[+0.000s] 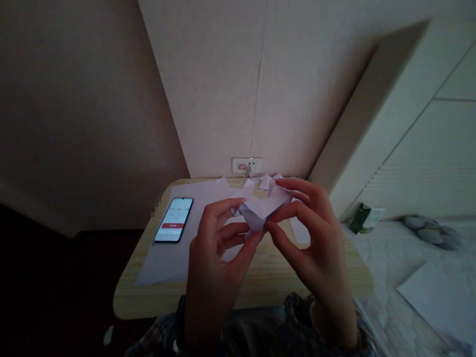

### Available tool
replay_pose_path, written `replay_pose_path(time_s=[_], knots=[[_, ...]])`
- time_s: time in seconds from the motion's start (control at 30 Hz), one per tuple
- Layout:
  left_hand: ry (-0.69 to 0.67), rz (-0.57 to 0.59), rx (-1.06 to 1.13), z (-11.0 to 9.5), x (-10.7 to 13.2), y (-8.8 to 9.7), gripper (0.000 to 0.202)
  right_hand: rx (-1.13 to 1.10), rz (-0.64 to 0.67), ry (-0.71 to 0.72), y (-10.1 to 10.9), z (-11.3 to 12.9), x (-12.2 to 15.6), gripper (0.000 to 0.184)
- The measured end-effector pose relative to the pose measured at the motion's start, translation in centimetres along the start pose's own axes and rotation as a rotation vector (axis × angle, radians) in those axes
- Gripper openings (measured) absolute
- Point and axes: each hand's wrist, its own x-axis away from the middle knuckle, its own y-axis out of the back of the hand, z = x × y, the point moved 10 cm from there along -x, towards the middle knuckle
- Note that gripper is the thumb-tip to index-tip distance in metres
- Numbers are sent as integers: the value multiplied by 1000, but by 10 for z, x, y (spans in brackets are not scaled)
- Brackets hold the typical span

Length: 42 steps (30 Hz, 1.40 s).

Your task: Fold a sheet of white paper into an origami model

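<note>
A folded white paper model (262, 208) is held up above the small wooden table (261, 282), between both hands. My left hand (221, 252) grips its left side, thumb at the bottom edge and index finger along the top. My right hand (313, 228) pinches the right side and lower corner with thumb and fingers. The paper has open, angled flaps; its exact shape I cannot make out. Behind it, more folded paper pieces (266, 181) rest at the table's far edge, partly hidden by the hands.
White paper sheets (166, 264) cover the table's left side, with a lit phone (174, 220) on them. A wall socket (247, 165) with a plug sits just behind the table. On the right, a bed (385, 262) holds a green-and-white box (366, 218), a grey object (433, 231) and more paper (453, 301).
</note>
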Motion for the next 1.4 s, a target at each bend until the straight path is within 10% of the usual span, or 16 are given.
replay_pose_path(time_s=[0.93, 1.4], knots=[[-73, 41, -172, -4, 1, 2, 45, -128, 52, 9, 12, -5, 4, 6], [-153, 349, -144, -10, 8, -21, 52, -399, 224, -87, -2, -23, 6, 19]])
